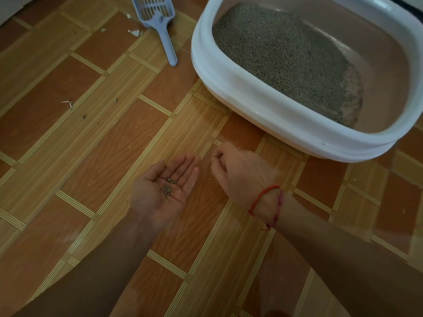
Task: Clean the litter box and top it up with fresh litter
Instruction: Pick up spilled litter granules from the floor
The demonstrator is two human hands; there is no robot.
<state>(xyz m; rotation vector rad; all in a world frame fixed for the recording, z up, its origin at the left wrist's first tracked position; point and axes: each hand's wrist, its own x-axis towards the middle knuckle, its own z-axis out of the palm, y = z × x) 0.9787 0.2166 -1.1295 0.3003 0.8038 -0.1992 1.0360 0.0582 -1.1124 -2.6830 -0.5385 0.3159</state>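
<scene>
The white litter box stands on the floor at the upper right, with grey litter heaped toward its left and far side and bare beige bottom on the right. My left hand lies palm up in the middle, carrying several grey litter pellets. Just right of it, my right hand hovers low over the floor with fingers curled and fingertips together; whether it pinches a pellet is too small to tell. A blue slotted litter scoop lies on the floor left of the box.
The floor is patterned brown and tan vinyl. Small white scraps and a few stray pellets lie on it at the upper left. Red thread bracelets circle my right wrist.
</scene>
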